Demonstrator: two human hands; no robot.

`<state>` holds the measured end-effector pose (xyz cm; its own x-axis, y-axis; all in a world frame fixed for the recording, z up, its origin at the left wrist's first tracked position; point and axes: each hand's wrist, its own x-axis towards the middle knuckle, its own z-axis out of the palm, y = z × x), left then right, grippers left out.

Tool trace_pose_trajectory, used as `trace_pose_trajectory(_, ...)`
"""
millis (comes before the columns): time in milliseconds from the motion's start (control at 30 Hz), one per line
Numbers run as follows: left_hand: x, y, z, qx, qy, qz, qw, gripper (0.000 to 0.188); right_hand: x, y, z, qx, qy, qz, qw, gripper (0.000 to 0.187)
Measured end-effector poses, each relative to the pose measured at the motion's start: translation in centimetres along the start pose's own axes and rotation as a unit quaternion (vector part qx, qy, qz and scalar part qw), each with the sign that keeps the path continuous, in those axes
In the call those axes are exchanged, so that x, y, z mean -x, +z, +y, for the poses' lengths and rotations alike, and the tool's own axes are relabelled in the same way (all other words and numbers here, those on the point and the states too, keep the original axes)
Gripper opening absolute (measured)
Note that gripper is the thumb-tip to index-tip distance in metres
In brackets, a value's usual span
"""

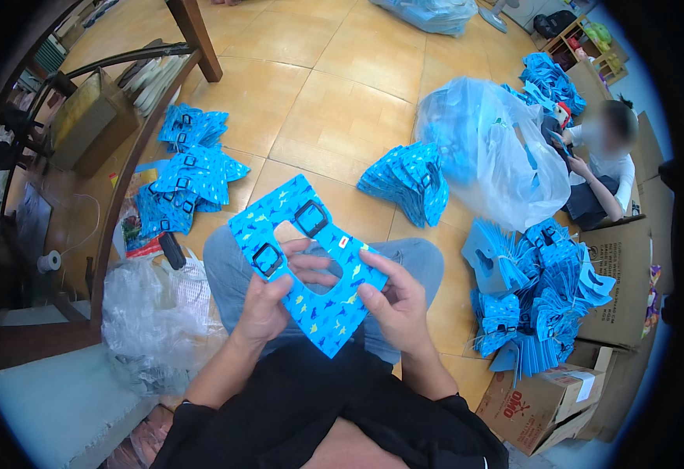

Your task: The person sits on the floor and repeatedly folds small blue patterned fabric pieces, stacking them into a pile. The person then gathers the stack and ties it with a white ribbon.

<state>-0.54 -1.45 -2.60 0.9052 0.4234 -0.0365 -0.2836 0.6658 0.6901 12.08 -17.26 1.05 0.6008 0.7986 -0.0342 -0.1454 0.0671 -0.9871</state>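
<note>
Both hands held one blue fabric piece over the lap, above the jeans. The piece was printed with small animal shapes, had a cut-out opening in the middle and carried two black buckles.

Left hand: fingers closed on the piece's lower-left edge, thumb on top just below the lower buckle, fingertips showing through the cut-out.
Right hand: closed on the right edge, thumb and fingers pinching the fabric.

Surroundings:
- Stack of the same blue pieces on the tiled floor, ahead and right of the knees.
- Looser pile of blue pieces on the floor to the left.
- Big clear plastic bag with blue pieces inside, further right.
- Bundled blue pieces beside cardboard boxes at right.
- Crumpled clear plastic by the left knee.
- Another person sat on the floor at far right, well apart.
</note>
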Motion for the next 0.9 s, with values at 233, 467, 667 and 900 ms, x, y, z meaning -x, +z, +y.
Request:
trace_pose_trajectory(233,0.4,1.6,-0.6,-0.011,-0.06,-0.008,0.998,0.063,0.9,-0.3,0.4,0.041,-0.094,0.023,0.994,0.04)
trace_pose_trajectory(467,1.2,2.3,-0.3,0.002,-0.041,0.006,0.999,0.061,1.3,-0.1,0.2,0.021,-0.075,0.009,0.997,0.04)
trace_pose_trajectory(667,1.4,2.1,-0.2,-0.088,-0.039,0.027,0.995,0.052,0.3,0.0,-0.5,0.303,-0.224,0.116,0.919,0.04)
trace_pose_trajectory(900,2.1,2.2,-0.7,-0.104,-0.078,-0.003,0.991,0.05,-0.8,0.2,-1.0,0.348,-0.229,0.069,0.906,0.028)
